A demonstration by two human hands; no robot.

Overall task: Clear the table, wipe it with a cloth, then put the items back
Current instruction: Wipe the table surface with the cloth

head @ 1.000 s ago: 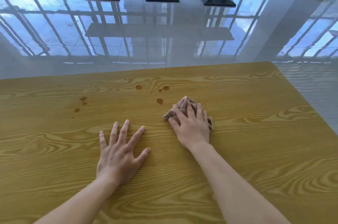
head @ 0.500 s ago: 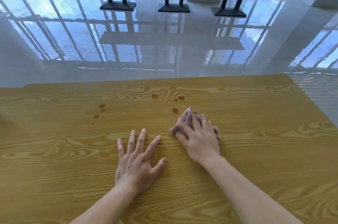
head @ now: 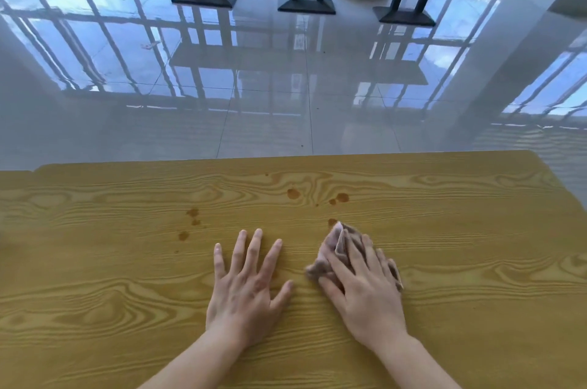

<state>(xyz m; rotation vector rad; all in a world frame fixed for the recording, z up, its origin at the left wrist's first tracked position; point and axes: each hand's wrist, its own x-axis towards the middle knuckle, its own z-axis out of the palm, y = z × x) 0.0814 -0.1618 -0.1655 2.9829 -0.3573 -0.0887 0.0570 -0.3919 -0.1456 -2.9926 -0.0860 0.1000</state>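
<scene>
At the left of the wooden table point(head: 95, 293), a small cluster of brown stains point(head: 192, 217) marks the grain, well apart from either hand. Just right of them the left hand point(head: 246, 287) lies palm down on the bare wood, its fingers straight and spread in a fan, the thumb angled out to the right; it holds nothing, and its forearm runs back toward the lower edge of the view. Farther from the person, between the two hands, sit more brown spots point(head: 293, 193), and one lone spot point(head: 332, 222) touches the far tip of the cloth point(head: 336, 245). The cloth, a crumpled pinkish-brown rag, rests on the table just beside the left hand's thumb. The right hand point(head: 365, 290) lies on top of it, palm down, with extended fingers pressing the rag to the wood rather than curling round it; a fold of cloth stands up by the fingertips, and cloth edges show on both sides of the hand. The right forearm slants off toward the lower right. Beyond the table edge, a glossy tiled floor point(head: 270, 109) mirrors window frames, and three dark table bases point(head: 306, 4) stand on it.
</scene>
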